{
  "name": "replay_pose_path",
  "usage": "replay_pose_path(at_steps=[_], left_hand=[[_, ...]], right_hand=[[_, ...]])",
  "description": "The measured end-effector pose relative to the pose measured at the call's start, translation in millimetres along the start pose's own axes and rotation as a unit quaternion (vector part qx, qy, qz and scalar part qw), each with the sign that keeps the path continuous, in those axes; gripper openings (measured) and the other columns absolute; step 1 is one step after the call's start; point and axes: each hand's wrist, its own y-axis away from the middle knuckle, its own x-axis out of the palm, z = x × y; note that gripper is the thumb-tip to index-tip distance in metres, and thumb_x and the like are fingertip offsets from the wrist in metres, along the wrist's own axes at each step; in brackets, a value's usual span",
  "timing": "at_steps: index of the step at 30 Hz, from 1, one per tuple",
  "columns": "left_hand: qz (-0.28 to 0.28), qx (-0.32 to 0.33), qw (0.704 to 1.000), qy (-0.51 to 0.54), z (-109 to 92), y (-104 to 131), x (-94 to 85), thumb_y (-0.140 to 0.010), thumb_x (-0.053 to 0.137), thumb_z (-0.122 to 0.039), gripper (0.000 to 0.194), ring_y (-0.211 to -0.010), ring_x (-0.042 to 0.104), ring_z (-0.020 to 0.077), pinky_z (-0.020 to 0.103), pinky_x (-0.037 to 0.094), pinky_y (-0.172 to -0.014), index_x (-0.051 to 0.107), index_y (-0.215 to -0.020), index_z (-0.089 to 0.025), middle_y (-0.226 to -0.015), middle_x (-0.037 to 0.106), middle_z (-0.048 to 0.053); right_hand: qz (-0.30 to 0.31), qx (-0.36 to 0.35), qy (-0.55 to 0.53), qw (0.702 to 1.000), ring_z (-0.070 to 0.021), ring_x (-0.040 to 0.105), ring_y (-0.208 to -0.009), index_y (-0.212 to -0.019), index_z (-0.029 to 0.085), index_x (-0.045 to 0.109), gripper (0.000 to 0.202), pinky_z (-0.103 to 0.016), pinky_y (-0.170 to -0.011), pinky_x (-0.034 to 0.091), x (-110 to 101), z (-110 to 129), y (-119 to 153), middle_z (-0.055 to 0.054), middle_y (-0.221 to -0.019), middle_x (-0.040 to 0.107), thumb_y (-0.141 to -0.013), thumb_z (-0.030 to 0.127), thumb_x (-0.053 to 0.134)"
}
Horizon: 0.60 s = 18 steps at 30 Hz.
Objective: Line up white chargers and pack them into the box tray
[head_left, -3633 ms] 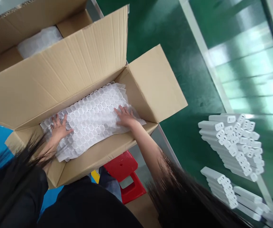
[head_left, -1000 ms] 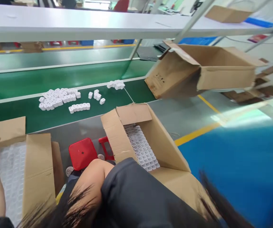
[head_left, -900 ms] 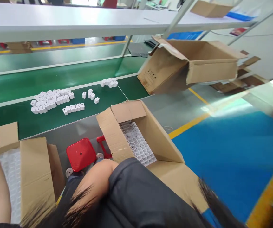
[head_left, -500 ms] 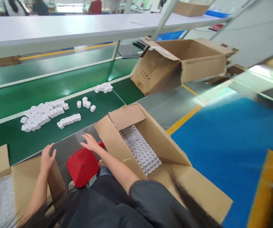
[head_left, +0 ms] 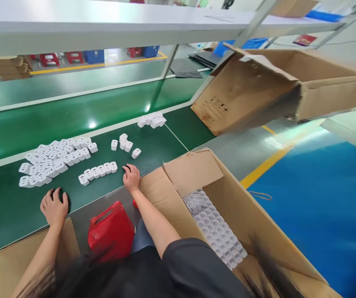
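My left hand (head_left: 54, 207) rests over the near edge of the green work surface (head_left: 103, 194), fingers spread and curved, holding nothing. Just beyond it lies a large cluster of white plug adapters (head_left: 56, 159) with dark slots on top. My right hand (head_left: 131, 178) is at the same edge, fingers apart and empty, close to the right end of a short row of white adapters (head_left: 98, 171). A few loose adapters (head_left: 125, 142) stand past that hand, and a small group (head_left: 152, 119) sits farther back.
An open carton (head_left: 227, 178) with rows of white pieces in trays (head_left: 216, 227) is on my right. Another carton (head_left: 35, 244) stands at my left. A red stool (head_left: 112, 231) is between them. A big tilted carton (head_left: 249, 91) is at back right, and a white shelf (head_left: 103, 25) crosses above.
Both hands have moved forward onto the edge of the green surface, nearer the adapters. The view has shifted, showing the right carton larger. The adapters keep their arrangement.
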Motion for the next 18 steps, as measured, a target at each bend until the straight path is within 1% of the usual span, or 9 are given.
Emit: replay_pose_path(at_steps=[2, 5, 8, 11, 14, 16, 18], left_hand=[[-0.004, 0.011, 1.000, -0.015, 1, 1, 0.4, -0.097, 0.042, -0.041, 0.045, -0.131, 0.044, 0.0327, 0.050, 0.031, -0.112, 0.060, -0.129, -0.016, -0.138, 0.053, 0.016], [0.004, 0.012, 1.000, -0.025, 3, 2, 0.9, -0.097, 0.041, -0.040, 0.044, -0.130, 0.044, 0.0324, 0.049, 0.030, -0.113, 0.061, -0.128, -0.015, -0.137, 0.054, 0.016], [0.005, 0.014, 0.999, -0.031, 4, 5, 3.8, -0.096, 0.042, -0.039, 0.043, -0.130, 0.045, 0.0317, 0.048, 0.030, -0.114, 0.062, -0.127, -0.016, -0.136, 0.055, 0.015], [-0.011, 0.017, 0.999, -0.038, 6, 7, 9.6, -0.096, 0.042, -0.039, 0.041, -0.126, 0.048, 0.0303, 0.047, 0.031, -0.113, 0.063, -0.125, -0.019, -0.134, 0.057, 0.012], [-0.039, 0.019, 0.998, -0.035, 8, 11, 15.8, -0.096, 0.040, -0.043, 0.042, -0.123, 0.052, 0.0303, 0.047, 0.035, -0.111, 0.064, -0.123, -0.021, -0.132, 0.059, 0.010], [-0.053, 0.023, 0.998, -0.022, 9, 15, 18.0, -0.096, 0.039, -0.046, 0.043, -0.122, 0.053, 0.0307, 0.047, 0.038, -0.110, 0.064, -0.122, -0.021, -0.132, 0.059, 0.009], [-0.061, 0.025, 0.998, -0.004, 11, 16, 18.3, -0.096, 0.038, -0.048, 0.044, -0.123, 0.054, 0.0311, 0.048, 0.039, -0.110, 0.063, -0.120, -0.022, -0.132, 0.060, 0.008]], right_hand=[[-0.015, -0.009, 0.009, 1.000, -0.0262, 0.049, -0.128, -0.121, 0.018, 0.064, 0.030, -0.049, -0.109, 0.039, 7, -7, 4, -0.009, -0.132, 0.058, -0.092, 0.016, 0.057], [-0.038, -0.026, 0.014, 0.999, -0.0250, 0.051, -0.124, -0.115, 0.019, 0.070, 0.038, -0.042, -0.108, 0.038, 15, -17, 7, -0.012, -0.129, 0.062, -0.087, 0.011, 0.045], [-0.066, -0.047, 0.010, 0.997, -0.0260, 0.054, -0.121, -0.107, 0.019, 0.073, 0.040, -0.045, -0.105, 0.041, 21, -26, 8, -0.012, -0.121, 0.066, -0.084, 0.013, 0.040], [-0.118, -0.074, 0.009, 0.990, -0.0262, 0.059, -0.116, -0.096, 0.020, 0.074, 0.038, -0.046, -0.101, 0.044, 27, -35, 9, -0.011, -0.113, 0.070, -0.085, 0.016, 0.038], [-0.176, -0.113, 0.003, 0.978, -0.0244, 0.065, -0.108, -0.086, 0.022, 0.072, 0.035, -0.043, -0.096, 0.048, 31, -41, 9, -0.008, -0.102, 0.074, -0.087, 0.018, 0.037], [-0.206, -0.132, -0.010, 0.969, -0.0235, 0.068, -0.103, -0.083, 0.022, 0.071, 0.035, -0.042, -0.091, 0.050, 34, -43, 10, -0.006, -0.095, 0.076, -0.089, 0.019, 0.037], [-0.224, -0.135, -0.025, 0.965, -0.0238, 0.070, -0.100, -0.081, 0.022, 0.071, 0.036, -0.043, -0.088, 0.052, 35, -44, 10, -0.006, -0.091, 0.076, -0.090, 0.020, 0.037]])
